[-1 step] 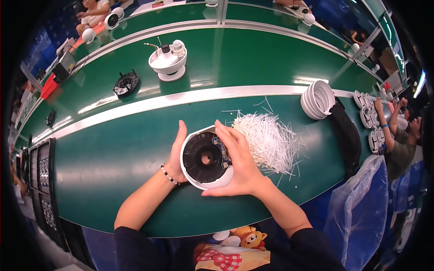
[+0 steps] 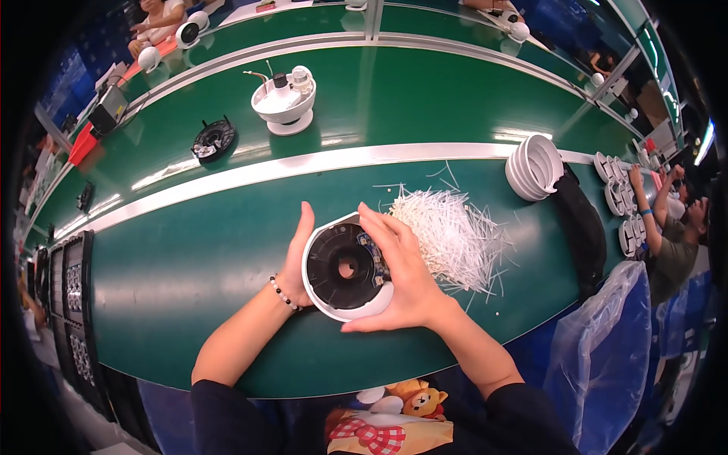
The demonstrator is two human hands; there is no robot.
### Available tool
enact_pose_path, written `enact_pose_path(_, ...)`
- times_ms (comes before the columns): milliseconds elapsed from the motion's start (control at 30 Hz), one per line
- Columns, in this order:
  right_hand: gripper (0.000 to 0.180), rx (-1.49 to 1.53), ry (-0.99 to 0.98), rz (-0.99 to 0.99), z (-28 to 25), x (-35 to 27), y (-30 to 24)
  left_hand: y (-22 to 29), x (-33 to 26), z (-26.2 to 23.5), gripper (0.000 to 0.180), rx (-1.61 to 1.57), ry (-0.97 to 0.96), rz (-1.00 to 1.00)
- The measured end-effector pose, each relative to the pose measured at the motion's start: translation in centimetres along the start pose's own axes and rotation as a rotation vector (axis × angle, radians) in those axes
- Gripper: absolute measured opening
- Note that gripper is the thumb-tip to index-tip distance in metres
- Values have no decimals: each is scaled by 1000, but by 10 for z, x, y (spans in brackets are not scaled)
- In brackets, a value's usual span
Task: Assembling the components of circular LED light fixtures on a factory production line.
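Grn bench (image 2: 167, 296): wht strips (image 2: 451, 239), piled, 3 o'clock of view ctr; wht ringed pc (image 2: 522, 173), 2. Grn surface (image 2: 425, 95) past pale rail (image 2: 303, 164): wht footed bowl (image 2: 284, 115), 11; blk round pc (image 2: 214, 139), 10.

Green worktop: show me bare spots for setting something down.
Bare: between the black trays and left hand; also the far side, right of the white bowl-shaped part. Crowded: beside the right hand, where white strips spread.
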State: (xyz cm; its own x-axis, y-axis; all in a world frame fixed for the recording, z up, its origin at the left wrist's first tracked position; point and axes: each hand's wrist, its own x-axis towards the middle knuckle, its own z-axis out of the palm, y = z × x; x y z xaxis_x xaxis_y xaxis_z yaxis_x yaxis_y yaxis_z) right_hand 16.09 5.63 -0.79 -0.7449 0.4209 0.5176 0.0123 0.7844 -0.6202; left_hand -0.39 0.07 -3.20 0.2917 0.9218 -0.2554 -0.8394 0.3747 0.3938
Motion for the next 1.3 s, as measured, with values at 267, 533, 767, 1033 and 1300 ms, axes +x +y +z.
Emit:
enact_pose_path(267, 107, -11, 69, 8, 7, 6, 0, -2, -8, -3, 70, 127, -109, 213)
enact_pose_path(533, 108, -119, 152, 45, 14, -2, -8, -6, -12, 21, 61, 142, -19, 331)
enact_pose_path(767, 63, -173, 293, -117, 19, -8, -6, 15, -13, 28, 56, 175, 180, 296)
enact_pose_path(1033, 36, -127, 257, -283, 6, -5, 2, 21, -8, 15, 49, 258, 175, 160)
enact_pose_path(1300, 36, -92, 235, -259, 5, -6, 5, 15, -7, 9, 50, 220, 205, 154)
